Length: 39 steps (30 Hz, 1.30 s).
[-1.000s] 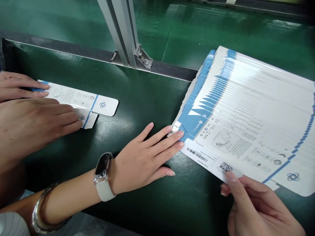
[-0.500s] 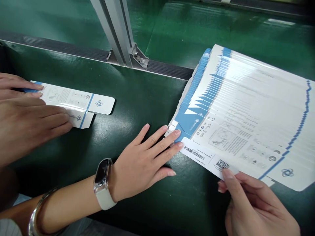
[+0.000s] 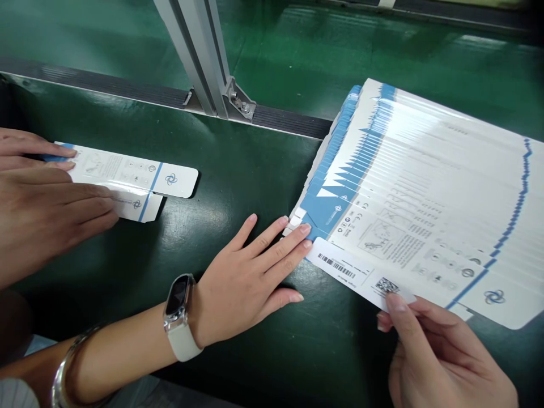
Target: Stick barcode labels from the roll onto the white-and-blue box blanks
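Note:
My left hand, with a watch at its wrist, lies flat with its fingers spread. Its fingertips touch the blue end of the nearest carton in a fanned stack of flat white-and-blue cartons. Between thumb and fingers, my right hand pinches the right end of a white label printed with a barcode and a square code. The label lies along the near edge of the front carton, its left end close to my left fingertips. Whether it is stuck down I cannot tell.
At the left, a co-worker's hands press on another flat carton on the dark green table. A metal post with a corner bracket rises from a black rail behind. Beyond the rail lies a green surface.
The co-worker's nearer hand has slid slightly left along its carton. My hands and the label have hardly moved; the view has shifted a little.

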Tool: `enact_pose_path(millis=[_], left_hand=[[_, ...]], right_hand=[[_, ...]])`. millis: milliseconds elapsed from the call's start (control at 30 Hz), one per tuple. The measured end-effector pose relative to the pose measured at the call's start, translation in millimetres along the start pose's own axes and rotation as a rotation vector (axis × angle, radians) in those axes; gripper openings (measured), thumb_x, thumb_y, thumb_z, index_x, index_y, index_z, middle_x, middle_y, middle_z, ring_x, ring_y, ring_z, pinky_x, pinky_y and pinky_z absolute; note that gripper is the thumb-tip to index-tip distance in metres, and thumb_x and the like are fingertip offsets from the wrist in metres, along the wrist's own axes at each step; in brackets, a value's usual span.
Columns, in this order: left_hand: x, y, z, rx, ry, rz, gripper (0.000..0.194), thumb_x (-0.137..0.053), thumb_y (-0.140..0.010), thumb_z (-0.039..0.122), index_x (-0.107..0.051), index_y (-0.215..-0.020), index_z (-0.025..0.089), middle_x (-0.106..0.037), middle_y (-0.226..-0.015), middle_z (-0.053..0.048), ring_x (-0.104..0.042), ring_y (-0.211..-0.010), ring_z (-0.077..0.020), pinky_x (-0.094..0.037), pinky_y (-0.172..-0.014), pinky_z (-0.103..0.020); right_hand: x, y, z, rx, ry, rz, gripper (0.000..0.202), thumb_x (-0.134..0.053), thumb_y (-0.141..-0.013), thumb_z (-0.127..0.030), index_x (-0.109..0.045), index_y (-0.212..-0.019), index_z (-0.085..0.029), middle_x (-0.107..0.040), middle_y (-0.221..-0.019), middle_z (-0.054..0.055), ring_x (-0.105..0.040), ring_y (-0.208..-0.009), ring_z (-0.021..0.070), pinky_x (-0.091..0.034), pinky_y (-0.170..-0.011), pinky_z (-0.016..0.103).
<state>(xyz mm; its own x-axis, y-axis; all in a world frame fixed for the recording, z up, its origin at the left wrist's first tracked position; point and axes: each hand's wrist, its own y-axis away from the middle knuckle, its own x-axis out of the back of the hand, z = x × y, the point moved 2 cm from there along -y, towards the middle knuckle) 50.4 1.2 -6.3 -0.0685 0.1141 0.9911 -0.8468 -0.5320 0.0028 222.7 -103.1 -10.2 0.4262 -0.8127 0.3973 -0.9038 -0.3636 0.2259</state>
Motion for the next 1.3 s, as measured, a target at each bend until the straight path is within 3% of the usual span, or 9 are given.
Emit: enact_pose_path(millis=[500, 767, 933, 1067, 1167, 1300], left_hand=[[1.6, 1, 2, 0.001, -0.054, -0.015, 0.054, -0.026, -0.094, 0.047, -0.020, -0.143, 0.023, -0.015, -0.151, 0.002, -0.020, -0.138, -0.0231, -0.022, -0.109, -0.049], [-0.2, -1, 2, 0.001, -0.063, -0.029, 0.052, -0.025, -0.094, 0.047, -0.022, -0.142, 0.025, -0.015, -0.151, 0.002, -0.020, -0.138, -0.0238, -0.026, -0.108, -0.051], [6.3, -1, 10, 0.037, -0.062, -0.007, 0.052, -0.027, -0.094, 0.048, -0.027, -0.140, 0.024, -0.019, -0.150, 0.001, -0.021, -0.138, -0.0245, -0.026, -0.107, -0.053], [11.1, 0, 21, 0.015, -0.067, 0.064, 0.059, -0.023, -0.093, 0.052, -0.034, -0.137, 0.014, -0.023, -0.149, -0.004, -0.016, -0.139, -0.0233, -0.020, -0.110, -0.053], [5.7, -5, 22, 0.020, -0.062, 0.114, 0.067, -0.021, -0.092, 0.056, -0.027, -0.140, 0.010, -0.021, -0.149, -0.008, -0.015, -0.140, -0.0229, -0.017, -0.111, -0.052], [-8.5, -18, 18, 0.073, -0.060, 0.173, 0.069, -0.019, -0.090, 0.060, -0.021, -0.142, 0.014, -0.016, -0.150, -0.005, -0.015, -0.140, -0.0242, -0.014, -0.111, -0.054]], right_hand=[[1, -1, -1, 0.061, 0.129, 0.001, 0.035, -0.075, -0.063, -0.044, -0.064, -0.085, -0.018, -0.060, -0.075, 0.000, -0.054, -0.061, 0.0106, -0.048, -0.060, 0.024], [-2, -1, -2, 0.011, 0.085, 0.010, 0.036, -0.077, -0.060, -0.044, -0.066, -0.084, -0.019, -0.062, -0.076, 0.000, -0.054, -0.061, 0.0105, -0.047, -0.061, 0.024], [5, -5, 1, 0.069, 0.064, -0.055, 0.033, -0.078, -0.061, -0.041, -0.067, -0.084, -0.020, -0.062, -0.075, -0.001, -0.055, -0.059, 0.0097, -0.046, -0.056, 0.022], [9, -6, -2, 0.068, 0.068, -0.099, 0.034, -0.077, -0.061, -0.043, -0.068, -0.083, -0.019, -0.063, -0.070, 0.000, -0.057, -0.057, 0.0098, -0.046, -0.052, 0.021], [3, -12, 0, 0.057, 0.016, -0.137, 0.036, -0.078, -0.059, -0.043, -0.067, -0.082, -0.018, -0.063, -0.067, 0.000, -0.058, -0.055, 0.0102, -0.048, -0.053, 0.022], [-13, -28, 6, 0.064, -0.058, -0.250, 0.037, -0.078, -0.060, -0.042, -0.067, -0.085, -0.018, -0.064, -0.067, 0.000, -0.059, -0.056, 0.0105, -0.050, -0.055, 0.022]])
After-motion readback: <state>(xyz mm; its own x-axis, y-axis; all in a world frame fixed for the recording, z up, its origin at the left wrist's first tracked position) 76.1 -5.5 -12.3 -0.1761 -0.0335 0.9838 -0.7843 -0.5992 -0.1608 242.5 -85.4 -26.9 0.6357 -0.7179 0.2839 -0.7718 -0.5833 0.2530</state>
